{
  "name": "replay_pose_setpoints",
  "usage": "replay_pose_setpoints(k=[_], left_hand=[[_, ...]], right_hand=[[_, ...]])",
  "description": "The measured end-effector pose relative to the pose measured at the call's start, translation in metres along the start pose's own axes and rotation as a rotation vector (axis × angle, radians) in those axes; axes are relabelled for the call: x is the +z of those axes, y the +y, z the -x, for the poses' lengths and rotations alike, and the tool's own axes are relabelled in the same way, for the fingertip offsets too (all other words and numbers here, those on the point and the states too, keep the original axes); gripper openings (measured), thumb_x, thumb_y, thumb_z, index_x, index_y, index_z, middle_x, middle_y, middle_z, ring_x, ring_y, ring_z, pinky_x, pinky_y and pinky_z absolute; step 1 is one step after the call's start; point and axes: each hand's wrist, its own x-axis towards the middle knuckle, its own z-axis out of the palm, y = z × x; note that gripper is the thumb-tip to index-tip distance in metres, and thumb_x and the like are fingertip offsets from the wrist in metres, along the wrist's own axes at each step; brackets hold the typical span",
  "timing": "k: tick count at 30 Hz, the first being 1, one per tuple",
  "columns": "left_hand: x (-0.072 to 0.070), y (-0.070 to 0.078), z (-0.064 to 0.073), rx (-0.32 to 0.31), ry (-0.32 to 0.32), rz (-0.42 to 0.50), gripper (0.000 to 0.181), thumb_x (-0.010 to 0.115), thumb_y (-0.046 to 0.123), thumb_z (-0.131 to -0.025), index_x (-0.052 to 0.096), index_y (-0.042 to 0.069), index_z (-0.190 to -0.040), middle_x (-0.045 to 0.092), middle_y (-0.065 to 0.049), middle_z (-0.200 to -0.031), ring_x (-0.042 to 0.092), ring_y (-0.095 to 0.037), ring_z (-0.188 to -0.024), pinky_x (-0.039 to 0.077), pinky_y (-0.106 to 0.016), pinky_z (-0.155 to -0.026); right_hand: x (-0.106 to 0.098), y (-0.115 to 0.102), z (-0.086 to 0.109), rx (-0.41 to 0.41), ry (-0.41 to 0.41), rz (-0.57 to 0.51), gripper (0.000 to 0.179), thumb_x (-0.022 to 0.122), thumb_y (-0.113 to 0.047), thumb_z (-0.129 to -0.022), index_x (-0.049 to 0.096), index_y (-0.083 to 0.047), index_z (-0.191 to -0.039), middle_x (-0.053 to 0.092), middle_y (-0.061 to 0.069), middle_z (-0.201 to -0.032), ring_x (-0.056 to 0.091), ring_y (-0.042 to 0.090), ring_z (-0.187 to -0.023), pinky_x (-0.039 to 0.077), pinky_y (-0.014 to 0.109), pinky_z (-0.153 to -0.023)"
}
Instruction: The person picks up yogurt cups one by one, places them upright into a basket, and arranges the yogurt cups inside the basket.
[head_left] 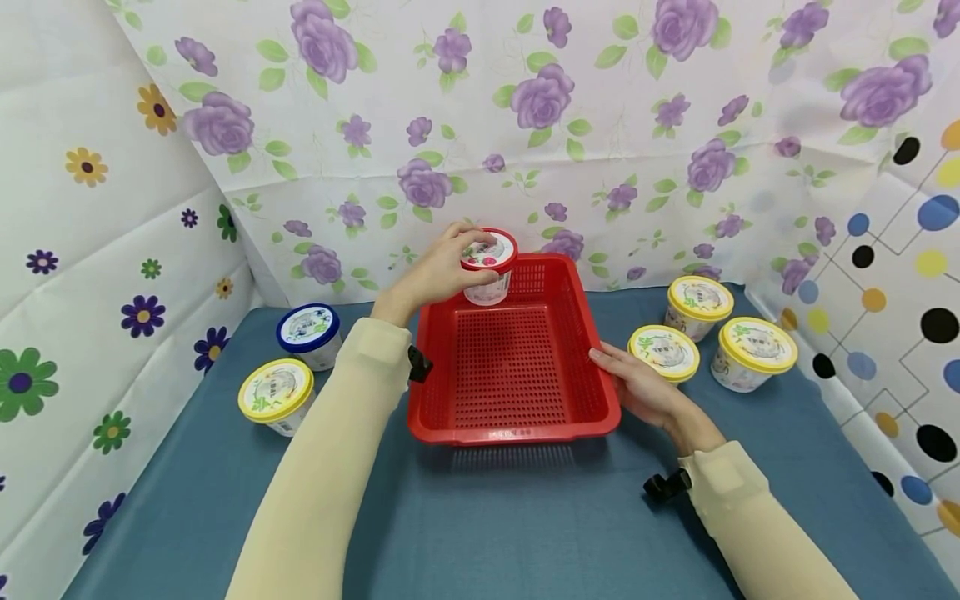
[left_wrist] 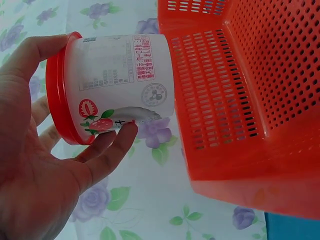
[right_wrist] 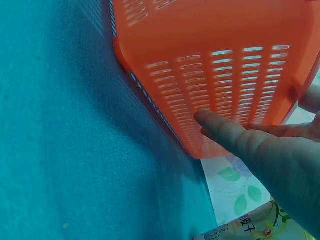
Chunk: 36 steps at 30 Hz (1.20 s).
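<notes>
A white paper tub with a red lid (head_left: 489, 292) is in my left hand (head_left: 441, 271), which grips it around the lid and side. In the left wrist view strawberries are printed on the tub (left_wrist: 125, 80), and its base is beside the wall of the red plastic basket (left_wrist: 215, 90). From above, the tub is at the far left corner of that perforated basket (head_left: 510, 367). My right hand (head_left: 645, 392) holds the basket's right wall, thumb at the rim. In the right wrist view its fingers (right_wrist: 225, 130) lie against the slotted outside.
To the left are a blue-lidded tub (head_left: 309, 329) and a yellow-lidded tub (head_left: 277, 396). Three yellow-lidded tubs stand on the right, the nearest tub (head_left: 663, 352) just behind my right hand. Blue cloth (head_left: 510, 533) covers the table, and a flowered curtain (head_left: 480, 125) hangs behind.
</notes>
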Motion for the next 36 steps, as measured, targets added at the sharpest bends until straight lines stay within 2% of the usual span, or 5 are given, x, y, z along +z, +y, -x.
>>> replay_pose_setpoints(k=[6,8,16,29,36], left_hand=[[0.005,-0.006,-0.004,-0.042,0.027,0.003,0.061,0.076,0.038,-0.096,0.056,0.014,-0.148,0.034,-0.01,-0.159,0.029,-0.029,-0.152,0.038,-0.048,-0.116],[0.006,-0.009,-0.005,-0.053,0.035,0.007,0.062,0.077,0.038,-0.096,0.056,0.013,-0.148,0.033,-0.011,-0.16,0.031,-0.03,-0.151,0.038,-0.047,-0.116],[0.014,-0.015,-0.007,-0.101,0.058,0.074,0.063,0.078,0.039,-0.095,0.055,0.013,-0.148,0.036,-0.011,-0.155,0.047,-0.027,-0.128,0.045,-0.044,-0.106],[0.02,-0.019,-0.012,-0.149,0.069,0.089,0.063,0.079,0.034,-0.095,0.055,0.009,-0.147,0.034,-0.012,-0.156,0.047,-0.028,-0.126,0.044,-0.043,-0.106],[0.026,-0.023,-0.013,-0.158,0.064,0.1,0.065,0.079,0.032,-0.095,0.053,0.007,-0.15,0.029,-0.014,-0.161,0.042,-0.03,-0.137,0.042,-0.045,-0.111]], right_hand=[[0.001,-0.001,0.0,0.002,0.004,0.002,0.06,0.04,-0.034,-0.114,0.021,-0.01,-0.166,0.035,0.035,-0.157,0.067,0.03,-0.119,0.058,0.042,-0.096],[0.001,-0.001,0.0,0.002,0.004,0.005,0.06,0.04,-0.033,-0.114,0.021,-0.01,-0.166,0.035,0.035,-0.157,0.067,0.03,-0.118,0.059,0.042,-0.095],[0.0,0.0,-0.001,0.006,0.012,0.006,0.06,0.04,-0.033,-0.114,0.021,-0.01,-0.166,0.036,0.034,-0.156,0.067,0.03,-0.117,0.059,0.042,-0.095],[-0.001,0.001,-0.002,0.001,0.01,0.007,0.06,0.04,-0.033,-0.114,0.02,-0.01,-0.166,0.035,0.034,-0.157,0.066,0.031,-0.12,0.059,0.041,-0.095],[-0.001,0.001,-0.002,0.007,0.016,0.011,0.06,0.041,-0.033,-0.114,0.021,-0.011,-0.166,0.035,0.033,-0.158,0.065,0.031,-0.121,0.058,0.041,-0.096]])
